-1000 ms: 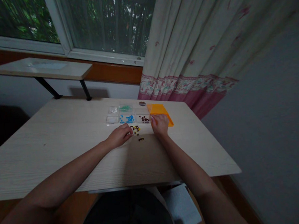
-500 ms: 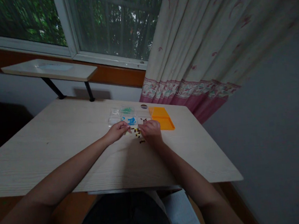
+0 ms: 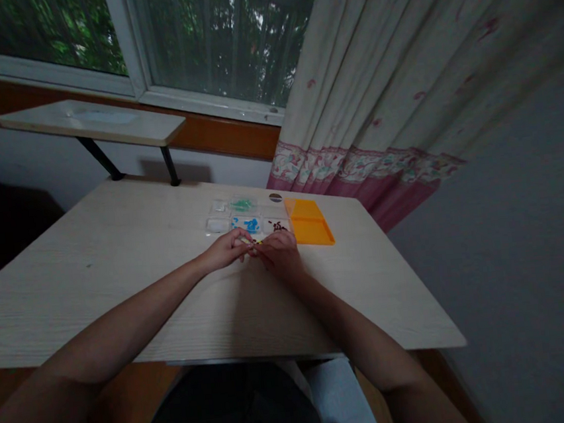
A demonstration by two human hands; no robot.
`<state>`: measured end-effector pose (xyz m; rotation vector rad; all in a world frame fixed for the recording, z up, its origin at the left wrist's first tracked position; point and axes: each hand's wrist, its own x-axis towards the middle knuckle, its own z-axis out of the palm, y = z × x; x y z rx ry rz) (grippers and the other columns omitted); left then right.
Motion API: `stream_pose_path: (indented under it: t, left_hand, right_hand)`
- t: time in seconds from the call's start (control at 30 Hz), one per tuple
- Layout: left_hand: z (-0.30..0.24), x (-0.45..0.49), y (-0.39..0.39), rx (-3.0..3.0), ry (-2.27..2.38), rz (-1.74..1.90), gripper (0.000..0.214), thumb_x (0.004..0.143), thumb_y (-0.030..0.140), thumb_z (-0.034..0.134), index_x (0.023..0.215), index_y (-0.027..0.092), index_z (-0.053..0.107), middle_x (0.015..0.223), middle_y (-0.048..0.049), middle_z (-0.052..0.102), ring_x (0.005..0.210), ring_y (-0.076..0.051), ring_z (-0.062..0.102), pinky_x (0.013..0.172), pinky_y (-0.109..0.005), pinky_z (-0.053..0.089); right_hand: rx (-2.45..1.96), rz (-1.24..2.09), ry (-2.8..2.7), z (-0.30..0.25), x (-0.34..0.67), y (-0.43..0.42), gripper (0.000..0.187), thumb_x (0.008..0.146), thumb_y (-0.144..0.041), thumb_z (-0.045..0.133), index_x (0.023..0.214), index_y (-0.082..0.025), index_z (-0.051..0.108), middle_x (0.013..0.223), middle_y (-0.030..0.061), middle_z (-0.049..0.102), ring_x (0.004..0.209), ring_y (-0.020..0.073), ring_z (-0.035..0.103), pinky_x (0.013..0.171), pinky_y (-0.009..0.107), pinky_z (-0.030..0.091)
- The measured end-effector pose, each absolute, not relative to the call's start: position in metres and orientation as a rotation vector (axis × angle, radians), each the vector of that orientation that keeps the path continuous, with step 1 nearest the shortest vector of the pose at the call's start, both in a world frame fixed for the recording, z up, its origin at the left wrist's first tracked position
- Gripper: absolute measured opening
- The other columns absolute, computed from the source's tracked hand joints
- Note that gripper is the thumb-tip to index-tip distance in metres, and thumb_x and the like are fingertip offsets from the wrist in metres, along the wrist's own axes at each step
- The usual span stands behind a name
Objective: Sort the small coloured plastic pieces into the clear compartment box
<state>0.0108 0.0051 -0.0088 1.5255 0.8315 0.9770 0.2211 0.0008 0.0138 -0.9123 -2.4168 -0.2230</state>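
My left hand (image 3: pixel 228 248) is at the front of a clear compartment tray (image 3: pixel 207 230), its thumb and fingers pinched together. Touching or almost touching its fingertips, my right hand (image 3: pixel 283 252) has its fingers bent and drawn together. What either hand pinches is too small to make out. Between and just behind the fingertips, a few small yellow and dark pieces (image 3: pixel 258 242) show; the hands cover the rest. In the tray lie blue pieces (image 3: pixel 252 225), green pieces (image 3: pixel 242 204) and dark brown pieces (image 3: pixel 278 226), each in its own compartment.
An orange box (image 3: pixel 314 230), opened flat, lies right of the tray. Behind the tray is a small round dark item (image 3: pixel 275 197). A raised shelf (image 3: pixel 128 123) on black legs stands at the table's back left. A curtain (image 3: pixel 347 159) hangs behind the back right edge.
My hands have come together, and my right hand has shifted left over the loose pieces that lay in front of the tray. More dark brown pieces show in the front right compartment.
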Motion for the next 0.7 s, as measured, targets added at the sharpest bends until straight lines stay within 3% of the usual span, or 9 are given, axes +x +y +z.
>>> stream_pose_path:
  t: [0.13, 0.3, 0.43, 0.53, 0.7]
  left_hand:
    - [-0.013, 0.008, 0.006, 1.588, 0.839, 0.912, 0.041, 0.085, 0.048, 0.063, 0.108, 0.017, 0.048, 0.073, 0.0005, 0.070, 0.054, -0.009, 0.058, 0.053, -0.020, 0.040]
    - [-0.016, 0.010, 0.008, 1.580, 0.789, 0.900, 0.042, 0.086, 0.049, 0.060, 0.110, 0.017, 0.048, 0.085, -0.0049, 0.072, 0.062, -0.011, 0.062, 0.056, -0.021, 0.042]
    - [-0.013, 0.011, 0.006, 1.671, 0.925, 1.024, 0.034, 0.091, 0.047, 0.052, 0.107, 0.017, 0.052, 0.079, -0.0020, 0.068, 0.061, -0.011, 0.058, 0.058, -0.022, 0.042]
    - [-0.007, 0.011, 0.002, 1.915, 1.173, 1.131, 0.028, 0.095, 0.041, 0.045, 0.103, 0.017, 0.059, 0.081, -0.0021, 0.063, 0.071, -0.014, 0.057, 0.066, -0.025, 0.044]
    - [-0.001, 0.013, -0.006, 2.419, 1.356, 1.038, 0.028, 0.093, 0.031, 0.048, 0.113, 0.020, 0.064, 0.104, -0.0099, 0.058, 0.102, -0.024, 0.053, 0.092, -0.037, 0.043]
  right_hand:
    - [-0.925, -0.175, -2.432, 0.012, 0.220, 0.001, 0.019, 0.093, -0.038, 0.057, 0.092, -0.028, 0.073, 0.090, 0.0012, 0.073, 0.095, 0.0184, 0.056, 0.102, 0.037, 0.029]
    - [-0.905, -0.143, -2.421, 0.011, 0.223, 0.003, 0.015, 0.092, -0.032, 0.059, 0.093, -0.029, 0.074, 0.089, 0.0008, 0.072, 0.095, 0.0185, 0.056, 0.103, 0.037, 0.029]
    - [-0.974, -0.145, -2.314, 0.011, 0.232, 0.012, 0.018, 0.092, -0.031, 0.057, 0.096, -0.029, 0.074, 0.089, 0.0013, 0.072, 0.095, 0.0196, 0.056, 0.099, 0.038, 0.031]
    - [-1.141, -0.161, -2.116, 0.007, 0.244, 0.027, 0.020, 0.093, -0.033, 0.056, 0.095, -0.027, 0.075, 0.091, 0.0033, 0.072, 0.097, 0.0208, 0.055, 0.094, 0.038, 0.033]
    - [-1.346, -0.132, -1.927, -0.008, 0.263, 0.050, 0.022, 0.092, -0.034, 0.056, 0.092, -0.022, 0.075, 0.093, 0.0059, 0.070, 0.096, 0.0215, 0.052, 0.089, 0.036, 0.035]
